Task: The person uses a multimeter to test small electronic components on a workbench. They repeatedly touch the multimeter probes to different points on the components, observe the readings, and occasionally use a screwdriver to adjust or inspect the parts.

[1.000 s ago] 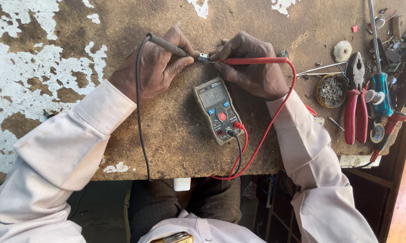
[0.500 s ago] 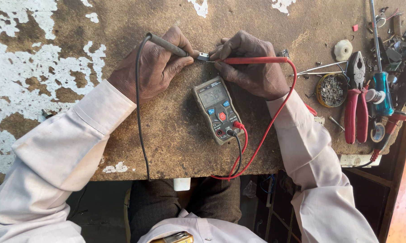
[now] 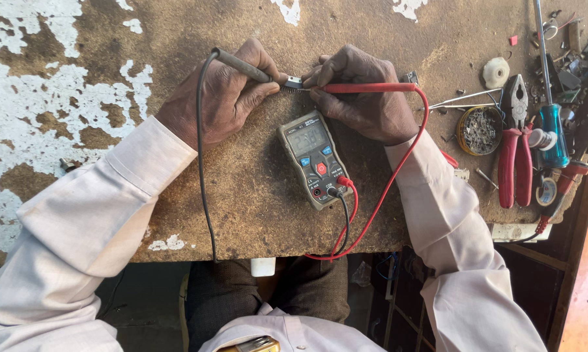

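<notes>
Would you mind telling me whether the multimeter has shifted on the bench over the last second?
No. The multimeter lies at the same spot and angle relative to the red pliers.

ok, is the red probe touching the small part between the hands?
Touching. The head view shows the red probe tip meeting the small metal part, pinched by the right hand.

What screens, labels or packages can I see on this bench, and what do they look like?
Meter screen: small grey rectangle at the top of the dark handheld meter, between left hand and right hand.
Meter label: pale markings around its blue and red buttons.
Tape roll: round, pale, at the bench's right edge, below the red pliers.
</notes>
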